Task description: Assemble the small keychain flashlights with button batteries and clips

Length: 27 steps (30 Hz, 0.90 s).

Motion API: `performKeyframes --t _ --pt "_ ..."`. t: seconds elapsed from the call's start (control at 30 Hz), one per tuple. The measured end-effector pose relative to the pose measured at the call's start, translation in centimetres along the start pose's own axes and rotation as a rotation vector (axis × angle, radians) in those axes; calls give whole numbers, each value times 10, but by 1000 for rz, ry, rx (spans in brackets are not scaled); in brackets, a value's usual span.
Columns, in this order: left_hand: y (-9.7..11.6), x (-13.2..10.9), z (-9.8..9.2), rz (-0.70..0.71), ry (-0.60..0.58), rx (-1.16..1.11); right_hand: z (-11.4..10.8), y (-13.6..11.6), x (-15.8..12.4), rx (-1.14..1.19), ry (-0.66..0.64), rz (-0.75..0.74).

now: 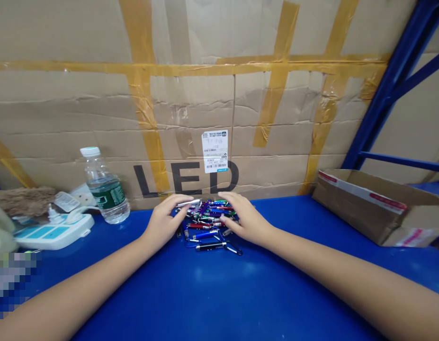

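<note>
A pile of small metallic pen-like items (205, 226) in blue, red, green, purple and silver lies on the blue table top (198, 293), some with carabiner clips. A black one with a clip (210, 246) lies at the near edge of the pile. My left hand (165, 219) curves around the left side, its thumb and fingers apart beside a silver item (189, 202). Around the right side is my right hand (245, 218), fingers apart, its thumb near the pile. Neither hand visibly grips anything.
Behind stands a large taped cardboard box (191, 104) with a white label. A water bottle (109, 192) and a white power strip (56, 232) are at the left. An open cardboard tray (361, 208) sits at the right beside a blue metal frame (379, 99).
</note>
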<state>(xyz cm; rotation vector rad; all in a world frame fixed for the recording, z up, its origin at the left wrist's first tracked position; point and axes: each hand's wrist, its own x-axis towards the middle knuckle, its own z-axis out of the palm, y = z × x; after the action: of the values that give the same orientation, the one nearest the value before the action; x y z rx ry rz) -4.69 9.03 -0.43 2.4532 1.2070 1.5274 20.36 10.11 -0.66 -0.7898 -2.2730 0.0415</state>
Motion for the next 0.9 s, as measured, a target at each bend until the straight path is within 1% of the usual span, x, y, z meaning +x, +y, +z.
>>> performKeyframes --t 0.1,0.23,0.33,0.4,0.43,0.47,0.53,0.6,0.67,0.73,0.77,0.9 --pt "19 -7 4 -34 -32 -117 -2 -19 0 167 8 58" --pt "38 -15 12 -83 -51 -292 1 -41 1 357 -74 161" --pt "47 -18 13 -113 -65 -376 6 -48 0 531 -160 222" --pt "50 -19 13 -117 -81 -371 8 -49 -1 669 -249 288" --pt "51 -19 13 -113 -85 -352 8 -48 -1 740 -270 336" --pt "51 -18 14 -114 -91 -327 7 -48 0 815 -266 389" --pt "49 -18 15 -143 -119 -274 5 -45 1 962 -183 482" --pt "47 -17 17 -182 -194 -226 3 -40 2 1099 -80 534" --pt "45 -16 18 -180 -283 -209 2 -36 2 1206 -33 555" --pt "44 -16 18 -142 -336 -208 3 -32 0 1262 -31 565" --pt "44 -16 18 -124 -341 -201 4 -30 -1 1270 -38 565" --pt "46 -16 17 -92 -300 -136 5 -30 -3 1224 -56 573"
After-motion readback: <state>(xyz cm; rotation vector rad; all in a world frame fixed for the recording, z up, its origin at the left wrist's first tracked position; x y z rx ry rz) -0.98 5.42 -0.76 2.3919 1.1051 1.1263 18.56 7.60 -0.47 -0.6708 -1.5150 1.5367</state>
